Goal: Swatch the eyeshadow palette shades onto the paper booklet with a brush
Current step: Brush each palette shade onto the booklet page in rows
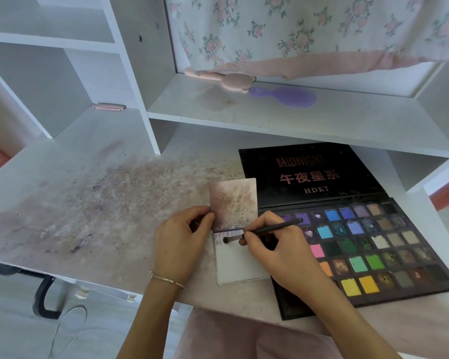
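A small paper booklet (240, 265) lies open on the desk, its upper page flipped up and stained with brown and purple powder. My left hand (182, 242) pinches the left edge of that upper page. My right hand (275, 244) grips a thin black brush (265, 230), whose tip touches the top of the white lower page beside a purple smear. The open black eyeshadow palette (373, 244) with several coloured pans lies just right of the booklet, partly under my right hand.
The white desk (88, 203) is dusted with brownish-purple powder on its left half. A shelf (270, 112) above holds a pink comb and a purple hairbrush (288, 96). Floral fabric hangs behind. A chair base stands on the floor at lower left.
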{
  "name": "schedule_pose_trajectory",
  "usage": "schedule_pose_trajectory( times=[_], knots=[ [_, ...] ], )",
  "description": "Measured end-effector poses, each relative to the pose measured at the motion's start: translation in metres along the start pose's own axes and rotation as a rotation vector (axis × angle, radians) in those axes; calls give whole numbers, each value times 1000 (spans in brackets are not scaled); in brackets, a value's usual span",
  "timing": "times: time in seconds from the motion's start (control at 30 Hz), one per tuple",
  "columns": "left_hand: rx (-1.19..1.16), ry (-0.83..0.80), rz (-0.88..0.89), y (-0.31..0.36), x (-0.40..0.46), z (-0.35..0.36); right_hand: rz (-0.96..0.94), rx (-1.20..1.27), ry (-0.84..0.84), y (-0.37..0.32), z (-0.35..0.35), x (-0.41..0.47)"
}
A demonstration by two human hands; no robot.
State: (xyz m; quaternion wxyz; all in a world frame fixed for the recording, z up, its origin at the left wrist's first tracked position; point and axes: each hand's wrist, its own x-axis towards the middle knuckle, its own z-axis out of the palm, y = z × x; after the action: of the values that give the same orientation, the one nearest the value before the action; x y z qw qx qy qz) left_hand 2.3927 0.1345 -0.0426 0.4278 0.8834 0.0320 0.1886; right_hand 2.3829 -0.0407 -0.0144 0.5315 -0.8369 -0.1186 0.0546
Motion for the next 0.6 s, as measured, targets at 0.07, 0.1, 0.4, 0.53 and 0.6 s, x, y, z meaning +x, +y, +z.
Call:
schedule_pose_trajectory(
  times=[0.07,0.1,0.4,0.53,0.6],
  knots=[
    [6,1,-7,1,0,0,2,5,-6,0,0,0],
    [8,2,-8,1,0,0,3,6,-8,0,0,0],
    [10,6,-17,1,0,0,6,2,-10,-1,0,0],
    [11,1,-18,2,-1,-1,8,-10,-14,-2,0,0],
    [13,2,-20,2,0,0,9,-13,-14,-3,0,1]
  ],
)
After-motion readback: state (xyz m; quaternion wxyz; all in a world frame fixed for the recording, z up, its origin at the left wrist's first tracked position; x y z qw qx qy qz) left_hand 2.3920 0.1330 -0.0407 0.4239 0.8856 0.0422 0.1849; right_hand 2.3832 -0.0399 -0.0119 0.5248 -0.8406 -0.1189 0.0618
